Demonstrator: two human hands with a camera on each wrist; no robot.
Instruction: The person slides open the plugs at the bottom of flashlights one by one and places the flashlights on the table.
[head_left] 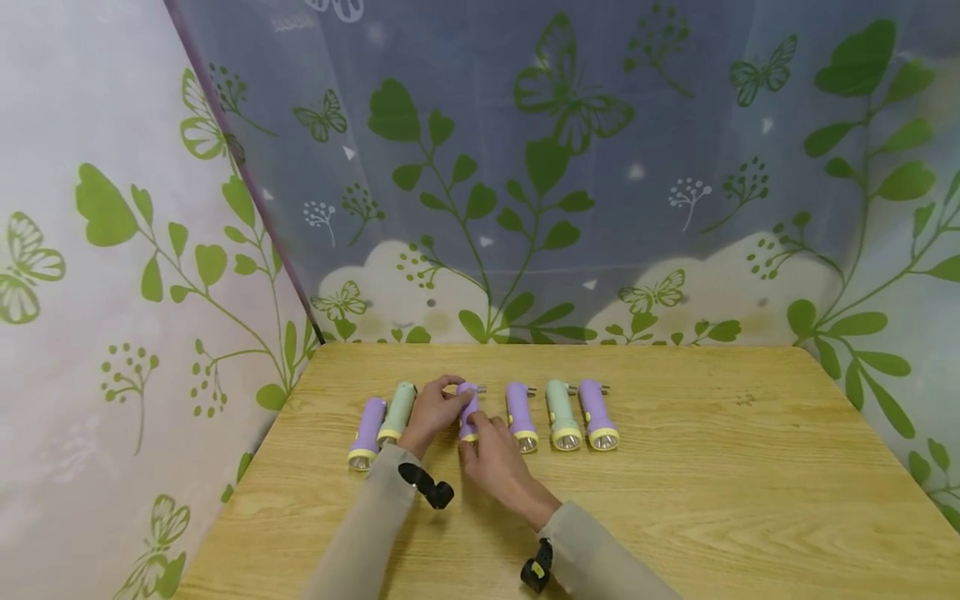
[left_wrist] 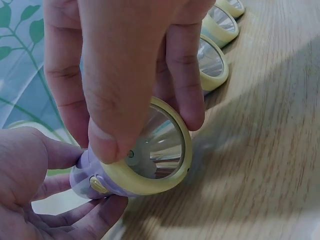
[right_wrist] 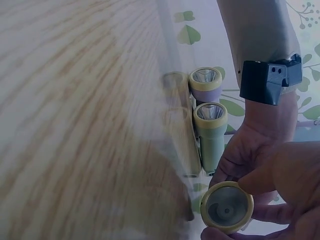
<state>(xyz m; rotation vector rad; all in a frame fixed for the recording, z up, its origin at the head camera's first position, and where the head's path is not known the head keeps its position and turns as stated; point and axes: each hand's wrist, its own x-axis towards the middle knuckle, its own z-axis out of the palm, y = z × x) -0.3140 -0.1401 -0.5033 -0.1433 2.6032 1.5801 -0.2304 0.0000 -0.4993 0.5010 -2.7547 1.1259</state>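
Note:
Both hands are on one purple flashlight (head_left: 468, 400) with a yellow rim, standing in the middle of a row in the head view. My left hand (head_left: 433, 414) grips its body near the tail, where metal prongs (head_left: 481, 389) stick out to the right. At the head end, my right hand (head_left: 498, 467) pinches it with thumb and fingers about the yellow rim (left_wrist: 186, 150). A yellow switch (left_wrist: 98, 184) shows on its side in the left wrist view. Left of it lie a green flashlight (head_left: 399, 408) and another purple flashlight (head_left: 368, 429).
Right of the hands lie a purple flashlight (head_left: 519, 408), a green flashlight (head_left: 559, 408) and a further purple flashlight (head_left: 596, 408), each with prongs at its tail. They lie on a wooden table (head_left: 720, 475). Printed curtains (head_left: 465, 200) hang behind and at the sides.

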